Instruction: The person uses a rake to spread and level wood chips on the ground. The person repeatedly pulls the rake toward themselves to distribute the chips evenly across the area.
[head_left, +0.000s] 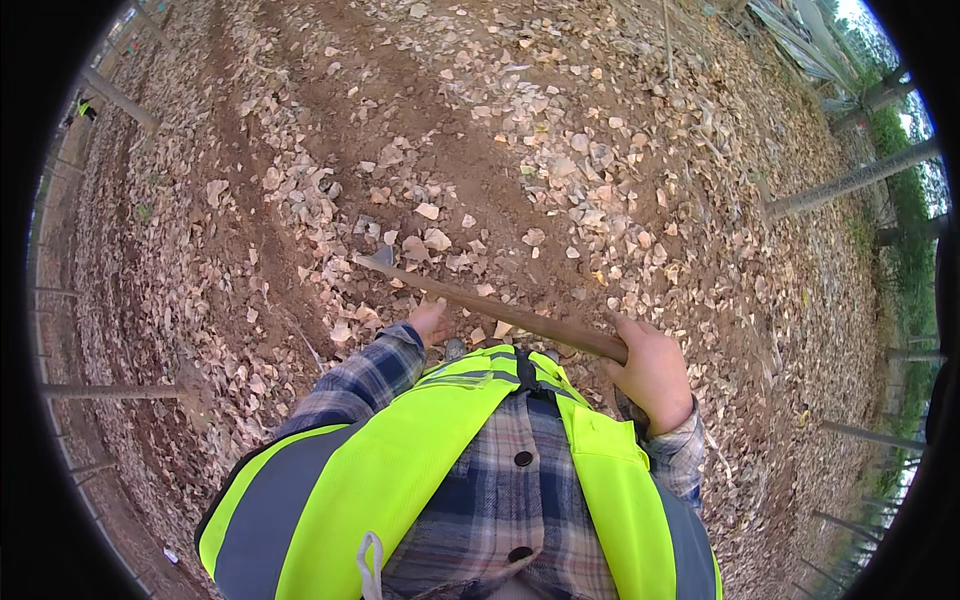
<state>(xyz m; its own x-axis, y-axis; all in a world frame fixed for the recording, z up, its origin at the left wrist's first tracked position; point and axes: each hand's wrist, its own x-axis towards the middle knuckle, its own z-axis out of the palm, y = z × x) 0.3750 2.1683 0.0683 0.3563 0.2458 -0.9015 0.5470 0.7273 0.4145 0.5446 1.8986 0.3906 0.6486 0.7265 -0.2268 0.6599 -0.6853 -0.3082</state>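
A long wooden handle (502, 308) slants across in front of my body, with a small grey metal blade (384, 256) at its far left end, resting at the leafy soil; it looks like a hoe. My right hand (651, 369) is closed around the handle's near end at the right. Just below the handle, nearer its blade end, is my left hand (431, 321); its fingers are partly hidden, and whether they grip the wood is unclear. Both arms wear plaid sleeves, under a yellow reflective vest (442, 457).
Dry leaves (585, 161) lie over brown soil. Slim tree trunks stand at the right (855, 180), upper left (120, 99) and left (112, 391). A thin stick (667, 41) stands near the top. Far off at the left is a person in a bright vest (85, 110).
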